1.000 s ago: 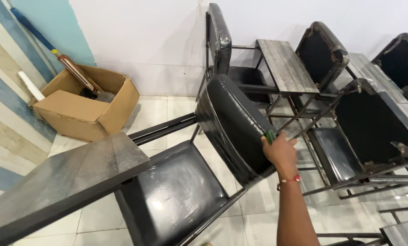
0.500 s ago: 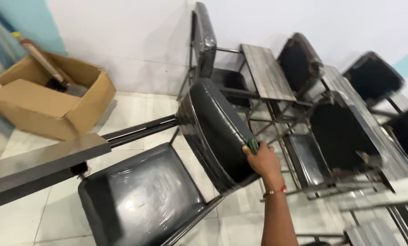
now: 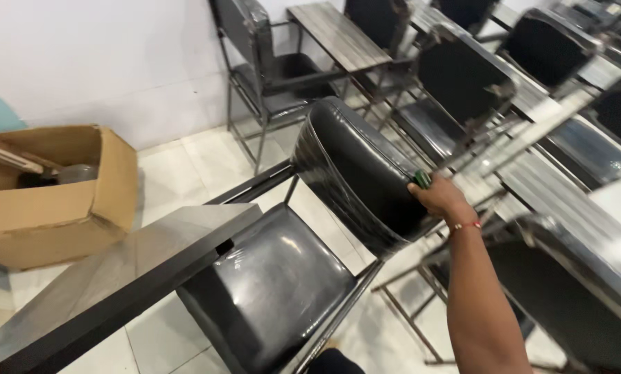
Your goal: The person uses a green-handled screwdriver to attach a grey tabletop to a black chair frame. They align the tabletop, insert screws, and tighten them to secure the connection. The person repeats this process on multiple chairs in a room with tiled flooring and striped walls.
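1. On the pale tiled floor (image 3: 186, 166) of a room full of black study chairs, the nearest chair (image 3: 283, 277) stands tilted across the view, its padded seat shining under a clear wrap

2. The right hand (image 3: 439, 197) is closed over the side edge of this chair's backrest (image 3: 359, 173), with the fingers curled round to the back and a small green object (image 3: 421, 179) pinched against the padding; what that object is cannot be told

3. A red thread band (image 3: 466, 225) sits on the wrist, and the forearm runs down to the lower edge of the view

4. The left hand does not show anywhere, so nothing can be said of its state

5. The chair's dark writing tablet (image 3: 116, 284) reaches toward the lower left corner, attached beside the seat

6. A brown cardboard box (image 3: 61, 201) lies on the floor at the left, near the white wall (image 3: 102, 62), with some long pieces and a dark round thing inside

7. More chairs (image 3: 463, 90) of the same kind stand in rows behind and to the right, some with grey tablets (image 3: 338, 34)

8. As a judgement, the handling of the chair is at an early or middle point: the grip on the backrest is made, yet the chair sits askew to the rows and well apart from the wall, so any lining up looks left to do
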